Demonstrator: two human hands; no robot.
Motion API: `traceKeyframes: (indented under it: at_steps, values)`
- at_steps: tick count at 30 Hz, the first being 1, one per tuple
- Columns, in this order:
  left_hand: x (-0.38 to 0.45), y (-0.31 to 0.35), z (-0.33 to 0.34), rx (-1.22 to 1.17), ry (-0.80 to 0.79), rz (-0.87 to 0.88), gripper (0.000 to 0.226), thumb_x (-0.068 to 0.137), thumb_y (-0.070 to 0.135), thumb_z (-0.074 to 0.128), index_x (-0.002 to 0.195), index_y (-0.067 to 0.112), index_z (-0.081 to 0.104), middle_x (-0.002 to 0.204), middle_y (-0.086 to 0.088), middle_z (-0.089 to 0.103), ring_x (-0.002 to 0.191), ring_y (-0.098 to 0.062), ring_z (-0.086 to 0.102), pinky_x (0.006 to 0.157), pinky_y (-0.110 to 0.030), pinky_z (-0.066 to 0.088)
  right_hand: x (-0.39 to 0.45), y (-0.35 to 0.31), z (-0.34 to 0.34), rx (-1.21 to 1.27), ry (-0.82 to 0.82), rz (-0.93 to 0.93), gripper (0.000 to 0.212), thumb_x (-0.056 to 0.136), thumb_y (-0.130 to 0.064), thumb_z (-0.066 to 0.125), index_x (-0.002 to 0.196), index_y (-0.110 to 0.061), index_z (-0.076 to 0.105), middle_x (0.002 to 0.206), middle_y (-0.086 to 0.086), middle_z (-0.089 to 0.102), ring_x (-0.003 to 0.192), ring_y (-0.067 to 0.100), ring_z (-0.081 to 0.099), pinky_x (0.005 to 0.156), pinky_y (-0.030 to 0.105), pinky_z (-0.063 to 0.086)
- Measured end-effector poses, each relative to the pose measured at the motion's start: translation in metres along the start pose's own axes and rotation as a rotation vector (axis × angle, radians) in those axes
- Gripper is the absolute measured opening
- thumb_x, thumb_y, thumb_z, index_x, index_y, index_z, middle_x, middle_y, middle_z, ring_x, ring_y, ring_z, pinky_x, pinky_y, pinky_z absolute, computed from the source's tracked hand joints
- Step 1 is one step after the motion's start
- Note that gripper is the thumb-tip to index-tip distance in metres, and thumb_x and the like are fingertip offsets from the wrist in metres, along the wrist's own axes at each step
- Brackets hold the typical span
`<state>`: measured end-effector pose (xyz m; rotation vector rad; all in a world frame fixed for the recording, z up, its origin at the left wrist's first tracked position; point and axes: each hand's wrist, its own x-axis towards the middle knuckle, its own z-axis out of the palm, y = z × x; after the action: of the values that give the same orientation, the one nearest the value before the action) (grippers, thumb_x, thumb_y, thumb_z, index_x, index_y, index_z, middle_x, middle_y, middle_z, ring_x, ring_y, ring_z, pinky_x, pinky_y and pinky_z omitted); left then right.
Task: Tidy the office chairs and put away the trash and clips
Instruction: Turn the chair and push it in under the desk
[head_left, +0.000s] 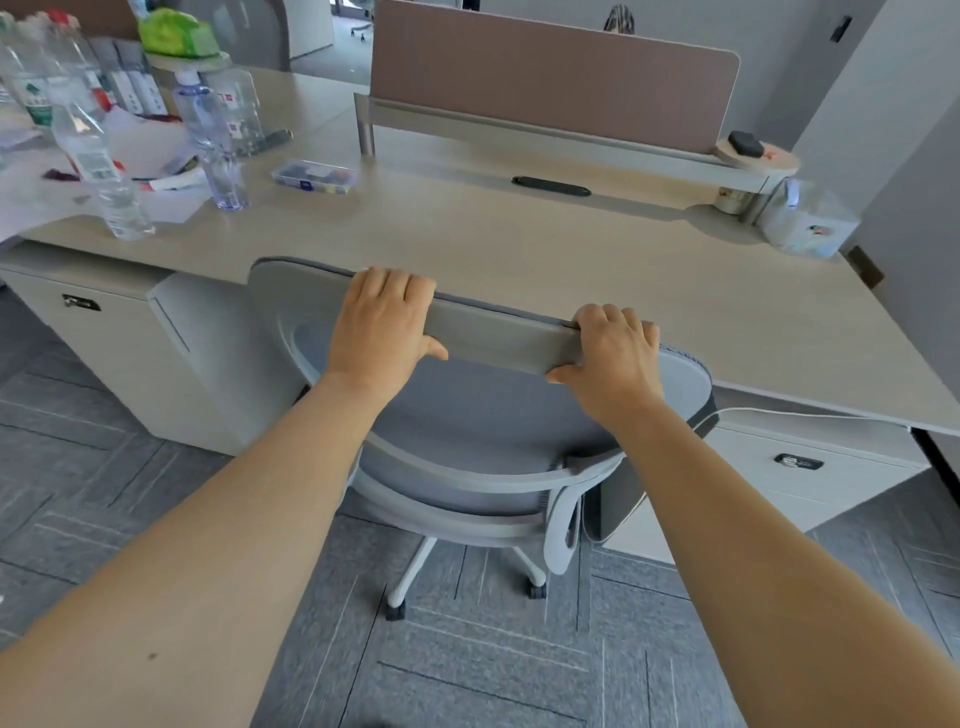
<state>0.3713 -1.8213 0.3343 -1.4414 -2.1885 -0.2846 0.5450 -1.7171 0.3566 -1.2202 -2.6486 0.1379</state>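
Head view, looking down: two bare forearms reach forward. The left hand (382, 325) and the right hand (613, 353) are set apart from each other, each clamped over the top edge of one grey mesh-backed office chair on castors (483, 415), fingers curled over the far side and thumbs on the near side. The chair back touches the front edge of the long pale wooden desk (519, 234), its seat tucked beneath. Beyond and left of the left hand stand at least three clear plastic water bottles (210, 140), among loose white papers (150, 150). Just past them lies one clear flat plastic box of small coloured items (316, 176). Beyond both hands rises one dusty-pink divider panel (550, 73). Grey patterned carpet tiles (467, 649) lie below the arms.
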Motion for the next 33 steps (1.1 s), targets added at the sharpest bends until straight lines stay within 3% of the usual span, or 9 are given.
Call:
traceKeyframes:
  at_steps: [8,24,29,31,33]
  values:
    - [0.046,-0.020,0.030,-0.077,0.030,0.052,0.067,0.024,0.043,0.089,0.072,0.003,0.064,0.059,-0.009,0.063,0.058,-0.030,0.063,0.066,-0.033,0.057,0.047,-0.009,0.007,-0.004,-0.017,0.096,0.042,0.080,-0.025,0.069,0.111,-0.003,0.050,0.117,0.013,0.054,0.113,0.031,0.042,0.097,0.033,0.025]
    - [0.112,-0.028,0.068,-0.164,0.022,0.077,0.069,0.027,0.039,0.090,0.079,0.000,0.064,0.066,-0.014,0.066,0.064,-0.035,0.064,0.073,-0.043,0.055,0.120,-0.002,0.019,-0.028,0.003,0.185,0.047,0.083,-0.020,0.067,0.122,-0.005,0.044,0.126,0.013,0.047,0.121,0.032,0.037,0.107,0.037,0.023]
    - [0.126,-0.019,0.079,-0.180,0.088,0.112,0.075,0.024,0.045,0.088,0.081,0.006,0.059,0.063,-0.010,0.064,0.060,-0.030,0.064,0.071,-0.031,0.025,0.132,0.013,0.017,-0.044,-0.008,0.213,0.050,0.083,-0.020,0.067,0.123,-0.004,0.042,0.128,0.015,0.045,0.123,0.033,0.036,0.110,0.037,0.022]
    - [0.125,-0.021,0.084,-0.168,0.084,0.106,0.077,0.024,0.045,0.088,0.082,0.007,0.055,0.063,-0.010,0.063,0.060,-0.030,0.063,0.072,-0.031,0.029,0.131,0.013,0.018,-0.042,-0.004,0.210,0.050,0.083,-0.021,0.066,0.123,-0.004,0.042,0.128,0.015,0.045,0.123,0.033,0.036,0.110,0.037,0.021]
    - [0.124,-0.018,0.076,-0.143,0.055,0.099,0.071,0.026,0.042,0.090,0.078,0.004,0.061,0.064,-0.012,0.064,0.061,-0.031,0.063,0.073,-0.035,0.045,0.129,0.012,0.018,-0.053,0.000,0.213,0.052,0.084,-0.022,0.066,0.125,-0.004,0.040,0.130,0.016,0.044,0.124,0.033,0.036,0.112,0.037,0.020]
